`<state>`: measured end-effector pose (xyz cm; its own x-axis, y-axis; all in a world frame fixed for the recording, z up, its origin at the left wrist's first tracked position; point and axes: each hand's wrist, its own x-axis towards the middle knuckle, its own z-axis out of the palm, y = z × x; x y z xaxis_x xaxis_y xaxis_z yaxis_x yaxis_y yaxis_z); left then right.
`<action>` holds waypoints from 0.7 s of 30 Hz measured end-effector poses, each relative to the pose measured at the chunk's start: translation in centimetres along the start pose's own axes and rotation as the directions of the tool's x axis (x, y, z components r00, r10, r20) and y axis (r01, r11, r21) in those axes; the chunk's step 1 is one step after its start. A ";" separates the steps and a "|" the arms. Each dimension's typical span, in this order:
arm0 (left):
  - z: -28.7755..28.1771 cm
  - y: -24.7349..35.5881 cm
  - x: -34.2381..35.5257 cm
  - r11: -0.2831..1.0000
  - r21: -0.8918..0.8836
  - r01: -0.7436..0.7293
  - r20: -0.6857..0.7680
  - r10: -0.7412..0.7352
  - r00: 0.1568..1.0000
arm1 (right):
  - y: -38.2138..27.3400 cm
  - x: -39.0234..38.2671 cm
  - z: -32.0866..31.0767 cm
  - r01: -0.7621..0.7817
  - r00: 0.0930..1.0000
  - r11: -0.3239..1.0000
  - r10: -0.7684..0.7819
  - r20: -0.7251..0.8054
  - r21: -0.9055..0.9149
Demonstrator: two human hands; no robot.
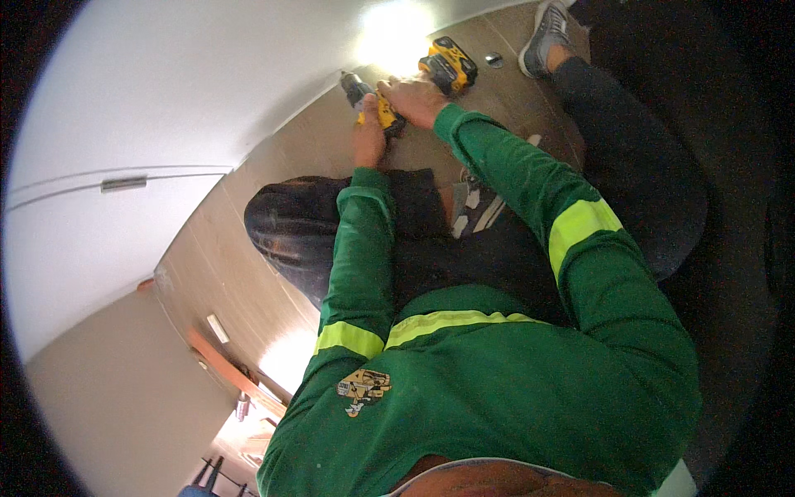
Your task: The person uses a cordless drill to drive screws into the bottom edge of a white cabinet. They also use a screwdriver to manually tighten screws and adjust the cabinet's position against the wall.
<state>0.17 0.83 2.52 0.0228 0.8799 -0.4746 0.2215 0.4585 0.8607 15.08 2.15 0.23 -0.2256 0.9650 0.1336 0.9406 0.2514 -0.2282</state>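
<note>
A yellow and black cordless drill [354, 86] is in front of my knees, close to the white wall, its dark chuck end tilted up and away from me. My left hand [370, 137] is closed round its yellow body, thumb along the near side. Reaching in from the right, my right hand [416, 101] has curled fingers against the drill's upper side; part of its grip is hidden. Just beyond the right wrist a second yellow and black power tool [448, 66] with a chunky battery stands on the wood-look floor [302, 142], apart from the drill.
A bright patch of light [396, 33] falls on the white wall [207, 74] behind the tools. A small round metal piece [493, 60] lies right of the second tool. My shoe [548, 37] is at the far right. A pale strip [217, 329] lies on the floor at left.
</note>
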 end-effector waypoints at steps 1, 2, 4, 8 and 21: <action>0.0 0.2 -0.3 0.999 -0.032 0.008 0.012 -0.008 1.000 | 0.0 -0.1 -0.4 0.003 1.000 1.000 -0.003 0.004 -0.013; -0.1 0.4 -0.4 0.996 -0.094 -0.008 0.025 0.010 1.000 | -0.2 -0.1 -0.8 0.004 1.000 1.000 -0.004 0.006 -0.026; -0.1 0.2 -0.8 0.977 -0.210 -0.031 0.059 0.044 0.997 | -0.8 -0.3 -1.4 0.000 1.000 0.999 0.000 0.002 -0.054; -0.3 -0.1 -0.8 0.967 -0.245 0.070 0.084 -0.051 0.995 | -1.3 -0.4 -2.2 -0.008 1.000 0.996 0.010 0.026 -0.088; -0.5 1.1 -2.3 0.940 -0.325 0.108 0.086 -0.085 0.993 | -1.5 -0.4 -3.2 0.019 0.999 0.980 -0.010 0.046 -0.196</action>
<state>-0.14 -0.64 4.66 0.0881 0.8239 -0.5598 -0.1059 0.5665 0.8172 14.52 1.15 3.58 -0.2468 0.9647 0.0913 0.9675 0.2506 -0.0323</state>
